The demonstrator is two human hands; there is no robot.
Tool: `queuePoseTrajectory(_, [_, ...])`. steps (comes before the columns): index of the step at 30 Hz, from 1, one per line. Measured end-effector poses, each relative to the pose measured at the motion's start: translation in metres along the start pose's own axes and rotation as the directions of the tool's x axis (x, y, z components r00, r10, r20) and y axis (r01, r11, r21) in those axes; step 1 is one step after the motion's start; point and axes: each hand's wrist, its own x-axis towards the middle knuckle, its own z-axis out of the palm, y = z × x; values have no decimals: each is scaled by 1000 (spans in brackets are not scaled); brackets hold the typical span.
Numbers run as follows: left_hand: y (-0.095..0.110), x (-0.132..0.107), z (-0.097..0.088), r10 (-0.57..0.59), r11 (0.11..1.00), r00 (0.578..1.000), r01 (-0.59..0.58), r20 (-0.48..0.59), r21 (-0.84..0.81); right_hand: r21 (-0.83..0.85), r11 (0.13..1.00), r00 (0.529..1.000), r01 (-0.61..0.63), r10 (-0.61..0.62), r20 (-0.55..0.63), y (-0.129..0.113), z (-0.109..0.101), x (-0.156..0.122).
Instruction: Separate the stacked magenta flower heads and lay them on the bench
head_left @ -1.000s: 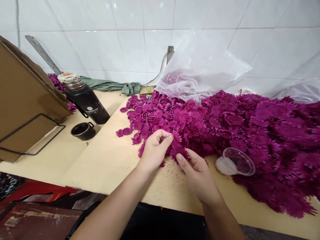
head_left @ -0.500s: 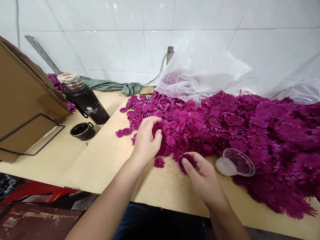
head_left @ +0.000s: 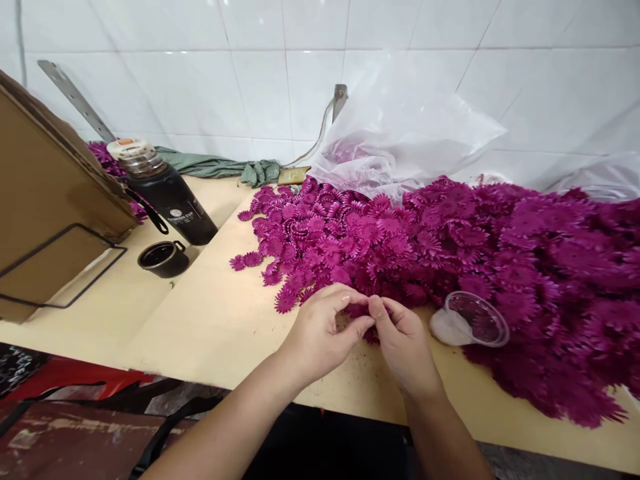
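My left hand (head_left: 320, 333) and my right hand (head_left: 406, 347) meet fingertip to fingertip above the table's front part. Between thumb and fingers, the right hand grips a purple artificial flower head (head_left: 371, 335), mostly covered by the fingers. The left thumb and index finger are closed in a pinch at the same spot; whether they grip that flower or another small piece is hidden. Just behind the hands spreads a large heap of purple artificial flower heads (head_left: 390, 230). A clear plastic cup (head_left: 481, 343) with whitish contents lies tilted against the heap, right of my right hand.
At the left stand a black thermos (head_left: 175, 203), a small black cup (head_left: 165, 261) and a cardboard box (head_left: 45, 200) with a black wire frame (head_left: 65, 305). A green cloth (head_left: 210, 165) and a clear plastic bag (head_left: 400, 140) lie along the tiled wall.
My left hand has left the heap's left part, moving right and toward me to meet the right hand. Its fingers have closed into a pinch. The right hand keeps its flower head.
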Motion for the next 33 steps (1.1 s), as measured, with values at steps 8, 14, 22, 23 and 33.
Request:
queuePoseTrajectory(8, [-8, 7, -5, -93, 995, 975, 98, -202, 13, 137, 989, 985, -47, 23, 171, -8, 4, -6])
queuePoseTrajectory(14, [4, 4, -15, 104, 994, 994, -104, -9, 17, 66, 998, 995, -1, -6, 98, -6, 0, -3])
queuePoseTrajectory(22, [2, 6, -9, -7, 999, 1000, 6, -23, -35, 168, 986, 988, -7, -18, 151, -6, 4, -8])
queuePoseTrajectory(23, [1, 8, -8, -31, 997, 997, 25, -78, -73, 181, 983, 982, -11, -24, 186, -6, 5, -10])
queuePoseTrajectory(33, [-2, 36, -12, -431, 759, 869, 203, -243, -619, 83, 996, 977, 21, -38, 208, -12, 6, -19])
